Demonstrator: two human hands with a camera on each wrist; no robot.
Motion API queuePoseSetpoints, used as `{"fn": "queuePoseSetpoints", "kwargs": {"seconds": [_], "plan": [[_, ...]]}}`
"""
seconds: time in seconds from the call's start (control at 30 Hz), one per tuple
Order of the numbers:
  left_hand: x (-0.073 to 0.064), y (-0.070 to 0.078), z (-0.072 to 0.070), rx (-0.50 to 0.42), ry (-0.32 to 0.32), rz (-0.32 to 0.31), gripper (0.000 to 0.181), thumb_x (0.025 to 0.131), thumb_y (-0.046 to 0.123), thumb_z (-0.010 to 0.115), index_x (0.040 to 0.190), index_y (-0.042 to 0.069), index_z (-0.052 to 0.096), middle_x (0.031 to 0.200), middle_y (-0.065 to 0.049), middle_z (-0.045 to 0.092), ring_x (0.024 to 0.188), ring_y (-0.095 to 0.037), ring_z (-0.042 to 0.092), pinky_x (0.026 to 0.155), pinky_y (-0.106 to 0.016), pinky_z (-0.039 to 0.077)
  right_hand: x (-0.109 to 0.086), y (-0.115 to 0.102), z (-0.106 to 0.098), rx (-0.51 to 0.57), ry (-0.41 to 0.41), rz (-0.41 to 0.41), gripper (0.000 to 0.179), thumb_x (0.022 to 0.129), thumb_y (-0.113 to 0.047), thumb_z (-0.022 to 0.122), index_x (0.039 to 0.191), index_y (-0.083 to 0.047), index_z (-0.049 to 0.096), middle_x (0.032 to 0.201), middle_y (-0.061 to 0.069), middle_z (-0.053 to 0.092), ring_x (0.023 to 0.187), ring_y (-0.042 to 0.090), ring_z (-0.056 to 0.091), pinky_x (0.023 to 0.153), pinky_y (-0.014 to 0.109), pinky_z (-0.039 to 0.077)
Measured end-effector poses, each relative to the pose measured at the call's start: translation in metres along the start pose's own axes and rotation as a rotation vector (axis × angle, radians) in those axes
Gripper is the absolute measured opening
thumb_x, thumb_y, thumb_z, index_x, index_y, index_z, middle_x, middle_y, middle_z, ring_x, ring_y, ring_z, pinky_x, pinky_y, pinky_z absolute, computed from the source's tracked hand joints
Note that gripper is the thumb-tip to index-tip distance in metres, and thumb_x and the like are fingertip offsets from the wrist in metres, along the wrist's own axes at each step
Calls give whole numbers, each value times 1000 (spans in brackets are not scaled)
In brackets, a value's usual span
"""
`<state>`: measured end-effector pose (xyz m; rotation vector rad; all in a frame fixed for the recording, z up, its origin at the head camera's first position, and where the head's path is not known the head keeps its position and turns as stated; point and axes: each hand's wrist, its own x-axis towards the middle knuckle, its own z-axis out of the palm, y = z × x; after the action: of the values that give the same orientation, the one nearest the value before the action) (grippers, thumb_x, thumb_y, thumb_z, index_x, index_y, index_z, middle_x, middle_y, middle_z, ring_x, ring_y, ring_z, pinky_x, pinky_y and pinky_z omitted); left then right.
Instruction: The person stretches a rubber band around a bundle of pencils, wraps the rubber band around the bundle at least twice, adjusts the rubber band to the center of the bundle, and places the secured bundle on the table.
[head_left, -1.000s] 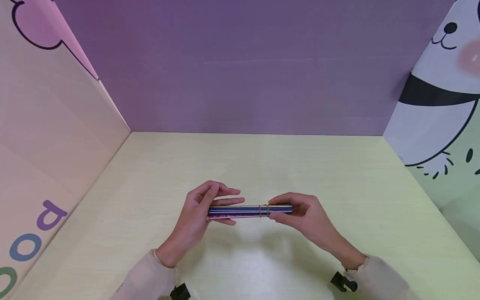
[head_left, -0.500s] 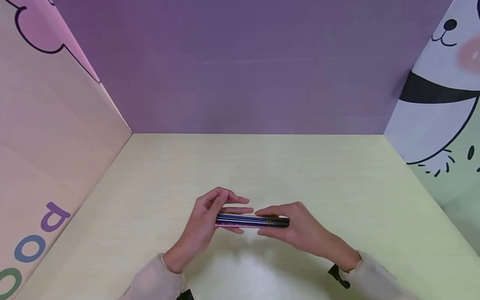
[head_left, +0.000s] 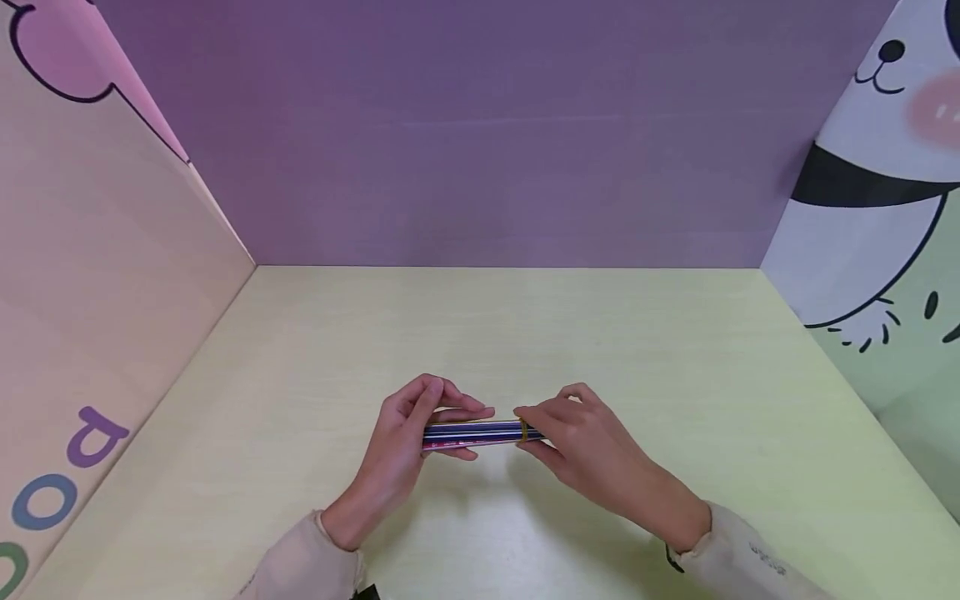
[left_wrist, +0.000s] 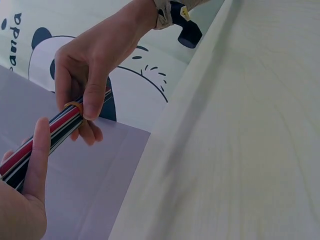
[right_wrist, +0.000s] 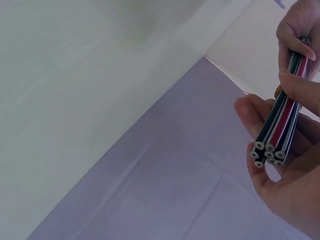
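Observation:
A bundle of pencils [head_left: 472, 432], dark striped with a red one among them, lies level in the air above the table in the head view. My left hand [head_left: 393, 442] grips its left end, some fingers stretched along it. Around the right part runs a yellowish rubber band [head_left: 524, 430]. My right hand [head_left: 600, 454] pinches the bundle at that band, and its back hides the right end in the head view. In the right wrist view the blunt pencil ends [right_wrist: 270, 150] show. The left wrist view shows the band [left_wrist: 75, 105] beside the right thumb.
Beneath the hands is a pale wooden table [head_left: 510, 333]. A purple panel [head_left: 480, 142] stands at the back. Printed side panels flank it, with letters on the left panel [head_left: 135, 292] and a panda drawing [head_left: 862, 242] on the right.
The right hand has turned and shifted left along the bundle, now covering its right end. The band strands, apart a second ago, now appear together at the right fingertips. The left hand keeps its grip.

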<state>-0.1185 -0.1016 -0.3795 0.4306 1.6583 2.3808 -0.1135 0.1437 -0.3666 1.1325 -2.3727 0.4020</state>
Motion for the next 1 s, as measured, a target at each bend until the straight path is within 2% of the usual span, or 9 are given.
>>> {"fn": "queuePoseSetpoints", "kwargs": {"seconds": [0.13,0.23,0.37,0.43,0.5,0.57,0.67,0.8,1.0], "plan": [[-1,-2,2,12,16,-6,35,108,29,43,105,-3,57,104,-16,73,104,-33,70,68,-48,61,-1,-3,6,-134,-7,-54,41,80,-23,86,113,-5,69,95,1,75,85,13,72,84,34,49],[-2,-2,2,19,30,-3,36,108,29,43,105,-4,56,104,-17,73,104,-34,70,68,-50,60,-1,-5,11,-188,-8,-75,44,85,-24,81,119,-1,66,104,6,75,92,17,72,86,34,48],[-2,-2,0,14,54,1,36,108,30,43,105,-5,54,102,-18,73,104,-35,70,67,-51,60,1,-8,18,-196,27,-105,51,97,-26,67,134,6,54,102,8,75,93,18,71,90,34,49],[-3,-1,-1,-1,58,-7,35,108,30,43,104,-3,54,102,-17,73,104,-35,70,67,-51,60,1,-8,20,-178,47,-117,60,98,-26,66,142,9,44,101,7,74,93,16,71,91,34,50],[-3,-1,-2,-15,54,-16,34,108,30,43,104,-2,55,102,-16,73,105,-35,70,67,-50,60,0,-8,21,-144,62,-115,69,95,-25,70,146,9,37,101,6,74,90,14,71,91,33,51],[-3,0,-3,-31,47,-21,34,108,30,43,104,0,56,102,-15,73,106,-36,69,66,-50,60,-2,-7,18,-116,73,-100,74,87,-23,79,144,6,41,105,5,74,91,14,71,91,33,51],[-2,2,-3,-48,38,-22,34,108,30,43,104,1,57,103,-15,73,106,-35,69,66,-49,61,-5,-4,12,-79,88,-78,60,80,-19,85,130,0,56,106,3,73,93,15,70,90,32,51],[-1,2,-1,-67,34,-19,33,108,29,42,103,0,57,101,-14,73,104,-34,70,66,-46,61,-8,-1,10,-72,112,-102,38,80,-16,84,111,-5,65,99,1,73,93,16,69,87,31,51],[-1,-4,6,-50,22,-35,33,108,30,42,102,0,55,103,-14,73,102,-34,71,69,-47,61,-2,-6,17,-149,73,-154,38,85,-24,80,112,-3,65,99,2,73,91,16,68,87,30,51]]}}
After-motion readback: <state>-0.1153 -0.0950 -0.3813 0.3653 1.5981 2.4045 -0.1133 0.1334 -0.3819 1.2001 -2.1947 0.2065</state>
